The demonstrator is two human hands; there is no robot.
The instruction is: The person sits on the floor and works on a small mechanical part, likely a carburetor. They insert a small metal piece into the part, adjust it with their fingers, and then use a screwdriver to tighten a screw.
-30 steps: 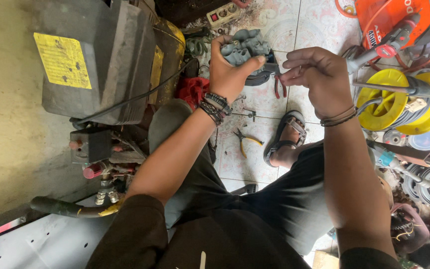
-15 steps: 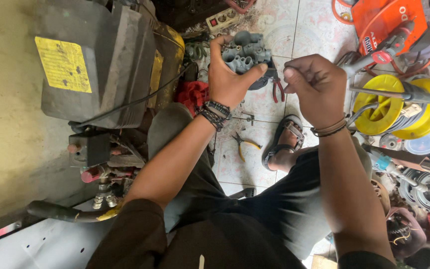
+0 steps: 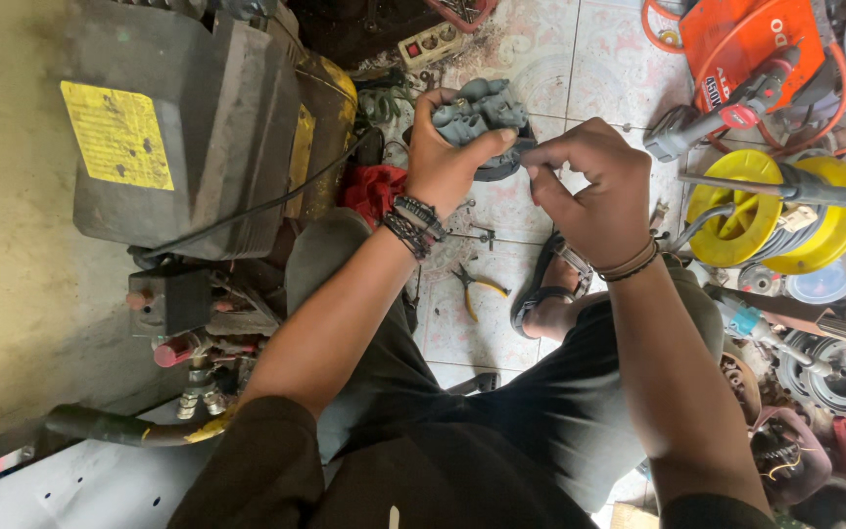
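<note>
Left hand (image 3: 447, 162) is wrapped tight around a grey metal part (image 3: 477, 113), holding it up over the tiled floor (image 3: 540, 59), while the right hand (image 3: 589, 186) sits right beside it, fingertips pinched closed against its edge, both wrists bent inward.

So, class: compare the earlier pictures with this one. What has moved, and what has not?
The right hand has closed in from the right until its fingertips meet the grey part. The left hand still grips that part. The pliers and yellow reel lie unchanged.
</note>
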